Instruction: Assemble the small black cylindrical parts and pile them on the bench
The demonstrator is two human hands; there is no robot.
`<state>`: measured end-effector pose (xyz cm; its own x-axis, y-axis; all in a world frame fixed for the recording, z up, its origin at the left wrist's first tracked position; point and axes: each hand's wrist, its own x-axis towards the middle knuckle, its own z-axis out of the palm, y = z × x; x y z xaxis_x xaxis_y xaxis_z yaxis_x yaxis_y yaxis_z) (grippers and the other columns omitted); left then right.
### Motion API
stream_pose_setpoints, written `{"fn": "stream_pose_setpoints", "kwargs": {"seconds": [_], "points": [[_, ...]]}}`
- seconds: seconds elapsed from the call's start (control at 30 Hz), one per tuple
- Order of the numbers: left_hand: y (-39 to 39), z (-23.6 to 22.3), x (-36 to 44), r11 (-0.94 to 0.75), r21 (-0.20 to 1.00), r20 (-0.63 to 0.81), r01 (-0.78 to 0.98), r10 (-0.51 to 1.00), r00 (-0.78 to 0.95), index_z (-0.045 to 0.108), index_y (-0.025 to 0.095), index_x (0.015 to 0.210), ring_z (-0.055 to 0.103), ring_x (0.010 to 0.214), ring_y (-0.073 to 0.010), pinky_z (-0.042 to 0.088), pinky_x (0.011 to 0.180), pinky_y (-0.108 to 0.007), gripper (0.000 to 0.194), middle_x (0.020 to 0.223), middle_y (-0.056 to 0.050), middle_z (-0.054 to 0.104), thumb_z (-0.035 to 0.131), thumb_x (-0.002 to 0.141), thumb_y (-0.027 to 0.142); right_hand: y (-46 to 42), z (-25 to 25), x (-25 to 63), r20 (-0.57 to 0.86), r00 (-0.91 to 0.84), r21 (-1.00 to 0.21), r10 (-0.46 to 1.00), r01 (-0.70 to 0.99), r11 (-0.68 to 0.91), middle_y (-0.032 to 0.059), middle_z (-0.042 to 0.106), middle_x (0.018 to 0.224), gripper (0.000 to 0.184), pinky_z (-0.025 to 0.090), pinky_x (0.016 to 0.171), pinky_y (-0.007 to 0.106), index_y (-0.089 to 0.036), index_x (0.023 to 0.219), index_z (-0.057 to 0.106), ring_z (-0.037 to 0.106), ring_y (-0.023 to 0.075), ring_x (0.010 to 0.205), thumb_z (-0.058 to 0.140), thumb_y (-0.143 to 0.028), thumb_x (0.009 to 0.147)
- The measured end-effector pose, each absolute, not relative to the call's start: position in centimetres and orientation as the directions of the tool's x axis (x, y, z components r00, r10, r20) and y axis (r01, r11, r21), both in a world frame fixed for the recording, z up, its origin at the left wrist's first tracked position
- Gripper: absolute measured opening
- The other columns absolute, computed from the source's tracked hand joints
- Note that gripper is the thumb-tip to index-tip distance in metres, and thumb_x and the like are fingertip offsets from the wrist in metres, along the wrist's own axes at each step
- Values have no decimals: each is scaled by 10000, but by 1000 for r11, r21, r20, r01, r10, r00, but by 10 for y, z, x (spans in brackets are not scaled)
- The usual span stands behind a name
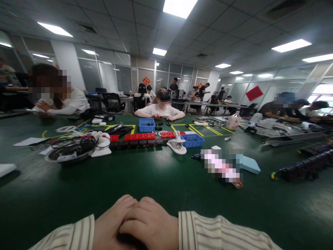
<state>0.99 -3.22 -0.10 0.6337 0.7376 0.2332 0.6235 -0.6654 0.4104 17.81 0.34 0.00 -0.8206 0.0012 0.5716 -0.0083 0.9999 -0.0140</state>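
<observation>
Bare hands: two, being one left hand (110,220) and one right hand (153,222). Striped sleeves (208,227): two. Blue bins (147,128): two. Metal bowl (78,160): one. White clip (177,147): one. Light-blue case (248,164): one. Pink blurred item (220,166): one. Translucent jug (234,121): one. Red wall decorations (254,93): three. Lit ceiling panels (179,7): seven. Other people (161,109): more than ten. Cables (65,128): several, tangled beyond exact count.

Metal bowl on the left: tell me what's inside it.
The metal bowl holds dark, tangled cables and a pale piece near the front rim. Whatever lies beneath them is covered.
</observation>
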Motion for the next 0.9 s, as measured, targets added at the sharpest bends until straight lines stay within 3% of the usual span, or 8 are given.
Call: {"fn": "stream_pose_setpoints", "kwargs": {"seconds": [0.13, 0.27, 0.5, 0.67, 0.8, 0.9], "points": [[-33, 3, 7, -594, 539, 192, 597, 776, 600, 560, 214, 976, 499, 849, -235, 417, 815, -381, 536, 943, -37, 555, 698, 587, 555, 4, -1, 178, 691, -704, -104, 161, 123, 987, 53, 579, 882, 579, 370, 716, 323, -157, 990, 471, 511, 166, 791, 339, -685, 793], [-34, 4, 6, -598, 514, 203, 615, 781, 590, 544, 192, 1008, 501, 802, -233, 428, 801, -396, 682, 909, -51, 557, 598, 589, 728, 4, -4, 178, 660, -683, -187, 311, 252, 949, 41, 527, 790, 712, 352, 691, 330, -163, 882, 475, 457, 159, 705, 163, -792, 763], [-43, 8, 15, -594, 421, 235, 686, 802, 550, 524, 184, 1025, 543, 840, -257, 305, 947, -538, 643, 908, -60, 587, 679, 569, 610, 0, -8, 176, 589, -698, -168, 408, 387, 906, 27, 501, 744, 738, 337, 685, 331, -176, 763, 465, 424, 163, 691, 173, -851, 695], [-48, 11, 20, -557, 357, 225, 750, 830, 510, 542, 188, 857, 538, 802, -224, 333, 933, -492, 326, 808, -23, 581, 668, 612, 361, -8, -2, 177, 529, -726, -110, 439, 454, 884, 3, 493, 715, 542, 330, 690, 315, -180, 732, 468, 435, 154, 691, 450, -722, 723], [-45, 8, 16, -574, 335, 245, 747, 819, 519, 537, 177, 769, 514, 746, -210, 409, 804, -405, 227, 763, -22, 562, 640, 589, 268, -15, 7, 181, 492, -751, -122, 440, 441, 889, 4, 521, 751, 382, 333, 692, 304, -182, 785, 496, 455, 160, 730, 585, -546, 712], [-40, 5, 9, -583, 397, 229, 709, 810, 539, 558, 177, 758, 509, 782, -206, 419, 768, -358, 207, 805, -23, 559, 641, 573, 222, -19, 13, 183, 502, -777, -139, 381, 362, 922, 22, 563, 818, 267, 341, 711, 308, -172, 848, 524, 468, 166, 774, 586, -388, 702]]}}
